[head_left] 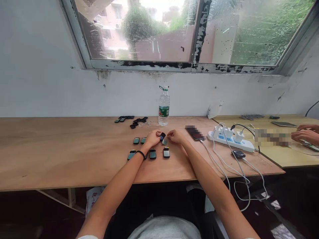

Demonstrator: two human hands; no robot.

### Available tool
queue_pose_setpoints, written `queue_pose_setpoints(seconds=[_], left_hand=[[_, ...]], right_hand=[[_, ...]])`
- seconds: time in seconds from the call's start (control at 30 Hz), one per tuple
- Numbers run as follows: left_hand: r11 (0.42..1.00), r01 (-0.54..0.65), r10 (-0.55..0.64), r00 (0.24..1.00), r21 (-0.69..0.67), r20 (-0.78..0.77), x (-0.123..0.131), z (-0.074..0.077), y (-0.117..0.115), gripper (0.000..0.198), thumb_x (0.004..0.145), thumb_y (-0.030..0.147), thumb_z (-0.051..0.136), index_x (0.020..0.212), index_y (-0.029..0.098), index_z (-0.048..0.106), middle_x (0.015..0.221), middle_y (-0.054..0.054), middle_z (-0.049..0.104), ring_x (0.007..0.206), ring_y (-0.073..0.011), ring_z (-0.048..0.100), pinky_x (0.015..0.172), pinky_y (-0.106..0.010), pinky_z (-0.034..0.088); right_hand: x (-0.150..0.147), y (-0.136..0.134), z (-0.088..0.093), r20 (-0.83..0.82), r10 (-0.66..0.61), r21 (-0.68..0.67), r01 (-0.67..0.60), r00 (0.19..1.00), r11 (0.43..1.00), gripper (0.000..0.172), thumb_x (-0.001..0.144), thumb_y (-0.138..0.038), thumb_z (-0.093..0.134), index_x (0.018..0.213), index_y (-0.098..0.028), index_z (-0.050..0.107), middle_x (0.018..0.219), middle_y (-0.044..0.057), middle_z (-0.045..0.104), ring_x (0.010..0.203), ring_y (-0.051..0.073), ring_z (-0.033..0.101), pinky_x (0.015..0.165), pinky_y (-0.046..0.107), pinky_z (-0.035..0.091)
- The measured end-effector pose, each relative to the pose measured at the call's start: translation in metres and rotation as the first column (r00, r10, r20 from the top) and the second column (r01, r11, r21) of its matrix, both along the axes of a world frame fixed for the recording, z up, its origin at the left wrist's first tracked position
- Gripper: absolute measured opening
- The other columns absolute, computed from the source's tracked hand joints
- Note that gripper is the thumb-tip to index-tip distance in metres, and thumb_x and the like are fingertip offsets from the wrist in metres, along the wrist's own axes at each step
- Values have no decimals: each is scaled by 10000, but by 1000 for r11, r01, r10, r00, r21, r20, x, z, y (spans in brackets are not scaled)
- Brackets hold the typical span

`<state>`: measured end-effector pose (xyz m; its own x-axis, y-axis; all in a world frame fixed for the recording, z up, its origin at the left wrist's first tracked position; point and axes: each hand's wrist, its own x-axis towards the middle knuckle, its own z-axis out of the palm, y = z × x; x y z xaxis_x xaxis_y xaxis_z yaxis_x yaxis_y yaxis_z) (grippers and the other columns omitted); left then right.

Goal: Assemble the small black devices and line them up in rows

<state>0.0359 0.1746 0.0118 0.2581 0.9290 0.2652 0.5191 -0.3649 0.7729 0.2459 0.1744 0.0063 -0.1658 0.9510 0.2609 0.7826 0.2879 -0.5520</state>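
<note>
My left hand (pixel 153 137), with a black band at the wrist, is closed on a small black casing (pixel 162 136), its fingertips on the left side. My right hand (pixel 175 136) is pinched just to the right, at the top of a small grey-green screen (pixel 164 142); the fingertip contact is hard to make out. Around the hands lie small black devices with greenish screens: one device (pixel 136 140) to the left, another device (pixel 153 154) nearer me, and a third device (pixel 166 152) below the right hand. My left forearm partly covers one device (pixel 131 154).
Black parts (pixel 136 122) and tiny pieces lie at the back, left of a water bottle (pixel 163 107). To the right are a phone (pixel 194 133), a cabled power strip (pixel 231 138) and a small black device (pixel 238 154). Another person's hands (pixel 306 134) work at the far right.
</note>
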Motion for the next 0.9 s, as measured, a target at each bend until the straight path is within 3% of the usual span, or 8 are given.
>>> queue_pose_setpoints(seconds=[0.07, 0.13, 0.27, 0.37, 0.5, 0.6, 0.7, 0.9], left_hand=[[1000, 2, -2, 1000, -19, 10, 0, 1, -1, 420, 746, 47, 714, 1157, 132, 705, 978, -93, 778, 832, -195, 711, 784, -274, 546], [999, 3, -2, 1000, -35, 21, -1, 2, -3, 421, 752, 47, 714, 1166, 126, 701, 973, -96, 775, 821, -190, 710, 788, -275, 546], [998, 5, -1, 999, -67, 51, 0, 3, -4, 411, 755, 40, 716, 1157, 124, 703, 983, -101, 770, 829, -188, 710, 796, -278, 552], [995, 8, 0, 996, -96, 86, 1, 3, -2, 409, 754, 28, 710, 1152, 121, 702, 999, -105, 765, 850, -190, 712, 784, -275, 561], [988, 26, -2, 988, -155, 157, 1, 1, 0, 439, 725, 40, 763, 1152, 120, 696, 986, -100, 762, 770, -172, 710, 745, -275, 578], [975, 63, -11, 972, -214, 234, 2, 1, 1, 467, 718, 51, 791, 1167, 117, 685, 961, -96, 760, 682, -151, 696, 695, -280, 594], [960, 110, -18, 943, -259, 333, 2, 1, 1, 457, 726, 50, 793, 1164, 112, 677, 955, -99, 758, 736, -166, 713, 690, -287, 612], [924, 264, -92, 857, -279, 507, 1, 7, -5, 438, 718, 78, 834, 1133, 118, 699, 1005, -106, 773, 896, -212, 743, 841, -371, 640]], right_hand=[[1, -2, 4, -8, 23, 4, -23, 1000, 1000, 165, 832, -184, 675, 964, -161, 773, 917, 83, 763, 799, 206, 664, 667, 256, 459], [3, -4, 9, -3, 130, -33, -130, 992, 991, 164, 843, -288, 710, 935, -168, 773, 916, 72, 754, 811, 205, 654, 667, 254, 459], [6, -9, 15, 53, 338, -137, -328, 940, 935, 321, 722, -433, 843, 917, -183, 791, 907, 56, 726, 812, 205, 625, 671, 258, 460], [3, -11, 14, 61, 352, -128, -343, 934, 931, 375, 672, -422, 877, 955, -187, 803, 926, 59, 710, 836, 208, 609, 702, 268, 470], [1, -10, 13, 19, 353, -118, -348, 936, 930, 265, 706, -381, 840, 874, -181, 790, 920, 56, 707, 828, 201, 598, 703, 272, 468], [2, -8, 14, -101, 363, -106, -373, 926, 922, 239, 752, -394, 793, 825, -172, 745, 839, 38, 702, 775, 186, 595, 673, 266, 465], [4, -7, 14, -280, 359, -92, -398, 890, 913, 316, 764, -473, 775, 796, -171, 689, 740, 18, 683, 688, 173, 605, 607, 257, 455], [2, -8, 15, -567, 302, -5, -370, 766, 929, 434, 732, -528, 834, 897, -181, 633, 743, 21, 709, 663, 188, 676, 628, 283, 521]])
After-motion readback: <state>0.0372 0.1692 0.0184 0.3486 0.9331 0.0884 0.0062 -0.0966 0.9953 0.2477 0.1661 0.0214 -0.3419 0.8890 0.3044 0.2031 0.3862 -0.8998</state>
